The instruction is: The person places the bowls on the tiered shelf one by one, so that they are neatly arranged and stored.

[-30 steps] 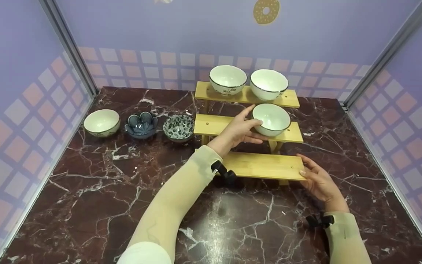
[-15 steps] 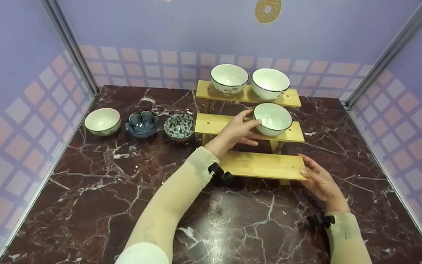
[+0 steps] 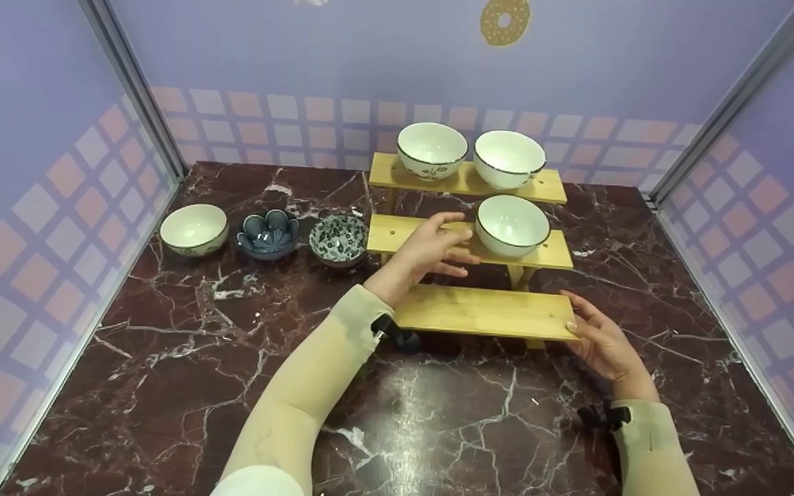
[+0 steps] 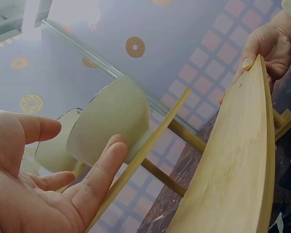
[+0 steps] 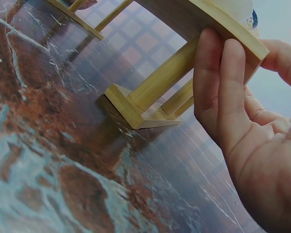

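On the middle tier of a three-tier wooden rack (image 3: 486,313) sits a white bowl with a dark rim (image 3: 513,226), toward the right end. My left hand (image 3: 424,253) hovers just left of that bowl, fingers spread and nothing in its grasp. In the left wrist view the bowl (image 4: 111,121) stands upright beyond the fingers. My right hand (image 3: 604,344) grips the right end of the lowest board, thumb on top. From the right wrist view, fingers of this hand (image 5: 262,160) press up against the board's underside. Two white bowls (image 3: 431,151) stand on the top tier.
Left of the rack, a row on the dark marbled table (image 3: 231,386) holds a white bowl (image 3: 194,231), a blue petal-shaped bowl (image 3: 267,235) and a bowl with a dark floral pattern (image 3: 338,240). Purple panels (image 3: 287,55) enclose the back and sides.
My left hand has let go of the bowl on the middle tier and drawn back to the left, its fingers spreading. The bowl and my right hand stay in place.
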